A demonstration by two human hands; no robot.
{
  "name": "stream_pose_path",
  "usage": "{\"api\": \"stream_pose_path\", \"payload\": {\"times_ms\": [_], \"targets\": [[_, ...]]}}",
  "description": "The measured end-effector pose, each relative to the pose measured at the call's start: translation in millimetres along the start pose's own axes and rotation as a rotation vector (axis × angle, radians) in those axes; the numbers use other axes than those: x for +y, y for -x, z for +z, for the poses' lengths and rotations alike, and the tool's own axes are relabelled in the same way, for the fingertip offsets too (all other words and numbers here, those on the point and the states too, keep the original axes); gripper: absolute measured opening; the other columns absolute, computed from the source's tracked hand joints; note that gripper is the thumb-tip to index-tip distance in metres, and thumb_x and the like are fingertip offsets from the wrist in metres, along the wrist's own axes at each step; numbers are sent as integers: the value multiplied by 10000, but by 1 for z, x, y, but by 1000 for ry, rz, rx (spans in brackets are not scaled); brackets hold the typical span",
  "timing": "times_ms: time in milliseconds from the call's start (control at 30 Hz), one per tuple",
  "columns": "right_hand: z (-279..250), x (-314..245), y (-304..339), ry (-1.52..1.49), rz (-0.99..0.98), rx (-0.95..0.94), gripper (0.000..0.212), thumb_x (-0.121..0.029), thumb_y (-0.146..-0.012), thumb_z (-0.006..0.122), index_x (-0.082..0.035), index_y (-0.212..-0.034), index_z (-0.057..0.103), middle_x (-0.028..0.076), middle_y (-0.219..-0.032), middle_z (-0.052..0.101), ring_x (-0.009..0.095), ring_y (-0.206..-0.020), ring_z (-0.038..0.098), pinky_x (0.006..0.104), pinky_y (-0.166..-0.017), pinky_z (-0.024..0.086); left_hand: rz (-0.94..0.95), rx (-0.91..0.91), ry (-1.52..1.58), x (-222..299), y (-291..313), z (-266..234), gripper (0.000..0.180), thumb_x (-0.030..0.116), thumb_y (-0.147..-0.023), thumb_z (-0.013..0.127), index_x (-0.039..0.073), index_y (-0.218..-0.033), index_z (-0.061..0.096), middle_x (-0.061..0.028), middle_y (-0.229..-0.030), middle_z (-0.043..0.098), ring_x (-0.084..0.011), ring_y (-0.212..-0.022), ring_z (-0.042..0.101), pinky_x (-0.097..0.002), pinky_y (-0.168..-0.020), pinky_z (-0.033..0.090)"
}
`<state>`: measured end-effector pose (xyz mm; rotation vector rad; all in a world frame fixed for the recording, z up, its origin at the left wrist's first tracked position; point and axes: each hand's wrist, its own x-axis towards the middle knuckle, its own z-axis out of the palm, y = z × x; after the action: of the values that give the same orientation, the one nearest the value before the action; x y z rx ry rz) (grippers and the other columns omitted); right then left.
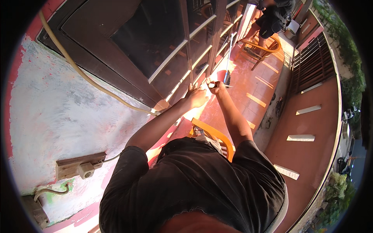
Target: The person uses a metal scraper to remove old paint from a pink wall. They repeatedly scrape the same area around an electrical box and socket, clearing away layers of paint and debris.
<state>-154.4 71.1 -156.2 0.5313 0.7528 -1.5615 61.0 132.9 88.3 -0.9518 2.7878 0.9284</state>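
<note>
My left hand [197,97] rests against the ledge below the dark window frame [171,99], its fingers stretched toward the panes and nothing visible in them. Just to its right, my right hand [217,89] is closed around a small dark tool [213,84] with a pale end; its exact kind is too small to make out. Both hands are close to the bottom edge of the window, where strong sunlight washes out detail. Behind the right hand, a long thin pole [228,58] leans by the window.
An orange wooden chair [221,136] is directly below me. Farther along, another person [268,23] stands on a second wooden chair [276,44]. A hose [77,72] crosses the patchy painted wall [70,112] at left. A red-brown parapet [314,128] with slots runs along the right.
</note>
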Motion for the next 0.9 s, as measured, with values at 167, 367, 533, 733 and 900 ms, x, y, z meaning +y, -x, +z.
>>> {"api": "stream_pose_path", "payload": {"times_ms": [167,367,533,733,900], "targets": [[-54,14,110,1183,91,-46,306,-236,-1029,563,-52,-1273,544,58,-688,487,188,-540,505,365,-456,418,420,-48,288,3,125,-19,469,154,-1025,583,13,-1467,514,-205,-1560,469,-341,-1470,426,-427,-1208,352],[-122,40,169,1453,-34,41,450,-158,-977,638,-54,-1395,511,55,-688,532,187,-542,535,374,-479,452,76,-57,810,-31,280,-88,649,461,-1025,610,74,-1531,489,-130,-1544,527,-259,-1487,422,-475,-1197,357],[-48,81,254,2364,328,-433,384,-222,-981,676,-45,-1312,593,49,-733,588,149,-593,569,316,-527,492,125,192,794,-35,388,-111,542,272,-1041,618,122,-1545,488,-91,-1579,496,-254,-1457,460,-433,-1190,377],[114,129,371,2245,497,-951,494,-112,-1017,574,-76,-1490,438,-10,-895,608,53,-678,529,205,-559,450,-10,550,591,-14,474,-113,465,208,-1014,637,54,-1449,577,-113,-1468,605,-272,-1358,566,-414,-1107,448],[217,199,443,1856,379,-1615,613,-25,-1028,535,-82,-1604,332,-4,-816,502,63,-622,460,216,-562,393,15,920,286,6,536,-106,363,29,-962,647,55,-1325,656,-135,-1303,693,-293,-1179,678,-397,-986,534]]}}
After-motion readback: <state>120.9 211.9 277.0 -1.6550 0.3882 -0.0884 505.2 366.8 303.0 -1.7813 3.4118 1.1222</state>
